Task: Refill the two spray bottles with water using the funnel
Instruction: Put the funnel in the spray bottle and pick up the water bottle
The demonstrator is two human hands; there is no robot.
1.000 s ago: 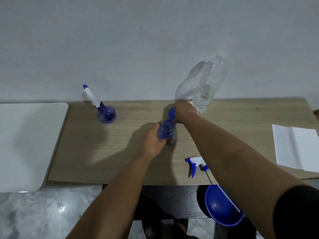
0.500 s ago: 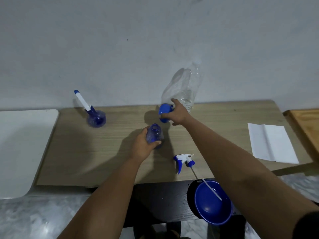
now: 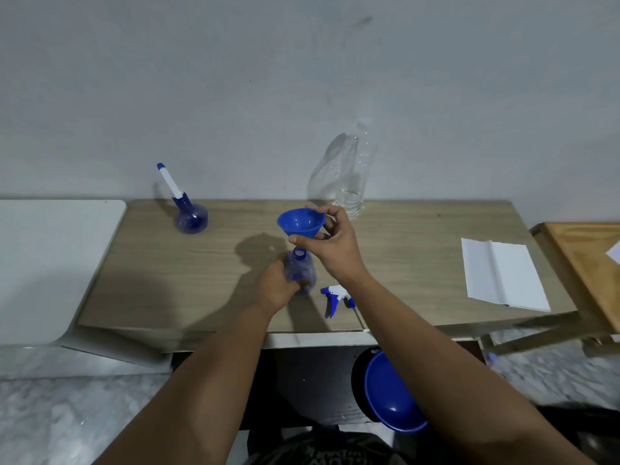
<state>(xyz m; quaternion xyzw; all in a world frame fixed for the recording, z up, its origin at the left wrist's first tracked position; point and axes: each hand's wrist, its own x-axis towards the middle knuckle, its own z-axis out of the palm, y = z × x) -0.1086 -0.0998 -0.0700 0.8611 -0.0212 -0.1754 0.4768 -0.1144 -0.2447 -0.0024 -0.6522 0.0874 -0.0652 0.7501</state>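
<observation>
At the far left a white surface [image 3: 50, 263] butts against the wooden table [image 3: 167, 280]. Toward the table's back left stands the second spray bottle [image 3: 191, 218], its spray head still fitted, well apart from the work. Near the middle, the left hand [image 3: 276, 288] is wrapped around the body of the open spray bottle [image 3: 300, 268], fingers closed on it and steadying it upright on the table, its neck uncapped. Just above and slightly behind that neck, the right hand [image 3: 330, 245] pinches the blue funnel [image 3: 301, 223] by its rim and side, wide mouth up; the spout looks close to the opening but not yet seated. The removed trigger head [image 3: 333, 297] lies on the table just right of the bottle. Behind, a clear water bottle [image 3: 352, 176] stands by the wall, only a little water visible at its bottom. A sheet of white paper [image 3: 500, 273] lies at the right. The step in hand appears to be placing the funnel; next the spout needs lowering straight into the neck, then the right hand must fetch the water
</observation>
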